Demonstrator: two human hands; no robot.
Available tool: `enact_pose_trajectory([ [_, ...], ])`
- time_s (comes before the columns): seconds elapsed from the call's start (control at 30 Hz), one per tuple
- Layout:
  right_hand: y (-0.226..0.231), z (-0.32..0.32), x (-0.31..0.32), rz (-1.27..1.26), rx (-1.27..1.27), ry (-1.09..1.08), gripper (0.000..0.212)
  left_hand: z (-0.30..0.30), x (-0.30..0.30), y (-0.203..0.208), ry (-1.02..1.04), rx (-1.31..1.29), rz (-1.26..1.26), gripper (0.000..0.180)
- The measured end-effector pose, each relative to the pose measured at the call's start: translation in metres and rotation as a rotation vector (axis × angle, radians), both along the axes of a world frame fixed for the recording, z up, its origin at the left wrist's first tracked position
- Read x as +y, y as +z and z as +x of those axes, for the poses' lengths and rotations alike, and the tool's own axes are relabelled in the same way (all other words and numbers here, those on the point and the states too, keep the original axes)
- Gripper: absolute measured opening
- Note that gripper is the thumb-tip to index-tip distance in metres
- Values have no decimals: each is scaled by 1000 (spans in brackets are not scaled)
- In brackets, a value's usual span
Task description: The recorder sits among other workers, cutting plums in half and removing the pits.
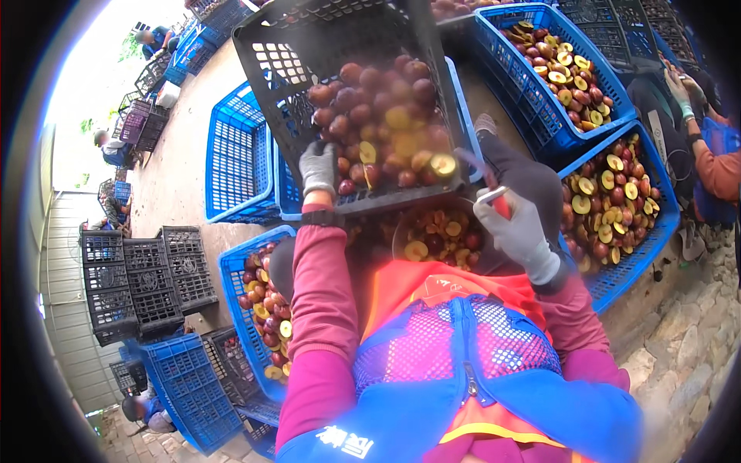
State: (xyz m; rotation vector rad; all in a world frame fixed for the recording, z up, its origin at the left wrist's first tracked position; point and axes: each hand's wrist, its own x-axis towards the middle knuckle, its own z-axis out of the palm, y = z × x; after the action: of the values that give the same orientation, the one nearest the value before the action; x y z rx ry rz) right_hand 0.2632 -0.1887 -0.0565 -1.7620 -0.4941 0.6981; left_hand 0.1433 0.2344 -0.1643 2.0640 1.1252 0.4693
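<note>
Black crate (340, 38) heaped with plums (378, 100), clasped at the near-left rim by the gloved left hand (318, 168) and stretching beyond and rightward of it. Blue crate (637, 253) of cut plums (610, 193), to the right of the gloved right hand (517, 231). Red-handled tool (502, 204), blurred at the tip, pinched in that hand's curled fingers.

A: Bkgd?
B: Pale ribbed wall (65, 266), far L; plain tan flr (181, 150) upper L.
A: Light?
B: V. bright white glare (89, 85) upper L, w/ bit of greenery (129, 47).
A: Lower R?
B: Rough stone paving (695, 339), irreg. pcs, greyish-tan.
</note>
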Motion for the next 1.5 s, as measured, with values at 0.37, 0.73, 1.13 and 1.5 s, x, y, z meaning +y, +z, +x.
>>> enact_pose_trajectory([
  [0.37, 1, -7, 20, -89, -157, 128, 24, 43, -5, -58, -547, 980, 209, 40],
  [0.73, 50, -39, 39, 309, 239, 106, 30, -41, -108, 124, -283, -813, -1141, 51],
  [1.13, 89, -128, 22, 362, -90, 196, 39, -132, -242, 186, -521, -969, -1195, 57],
  [1.5, 67, -155, 7, 236, 41, 262, 34, -168, -273, 150, -443, -874, -1062, 56],
])
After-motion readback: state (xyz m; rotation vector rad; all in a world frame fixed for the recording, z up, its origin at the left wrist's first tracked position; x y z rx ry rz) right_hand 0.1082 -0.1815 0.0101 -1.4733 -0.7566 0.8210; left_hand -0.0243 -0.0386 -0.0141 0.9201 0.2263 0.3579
